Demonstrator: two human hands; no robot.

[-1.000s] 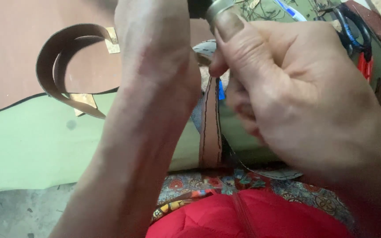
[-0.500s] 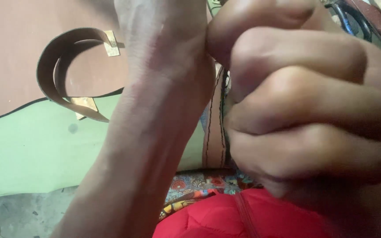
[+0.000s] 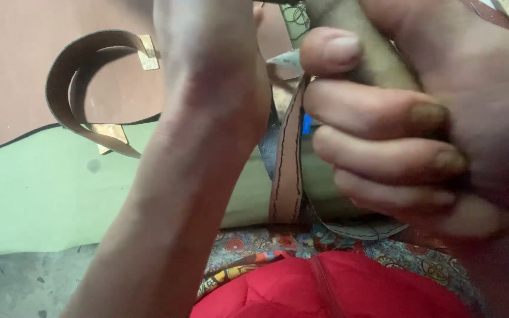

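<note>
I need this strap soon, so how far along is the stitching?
Done: dark stitch lines run along both edges of the leather strap over the length that shows. In hand: the right hand is closed in a fist right by the strap, and the left forearm reaches up past it, its hand out of view. Left: I cannot tell; the strap's upper end is hidden. A second curled strap lies untouched.

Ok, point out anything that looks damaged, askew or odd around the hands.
Nothing looks damaged or spilled. The stitched leather strap runs straight down between the left hand and the right hand, stitching even on both edges. Behind them a curled brown strip lies on the brown sheet, its loose curl unremarkable for a leather offcut.
</note>
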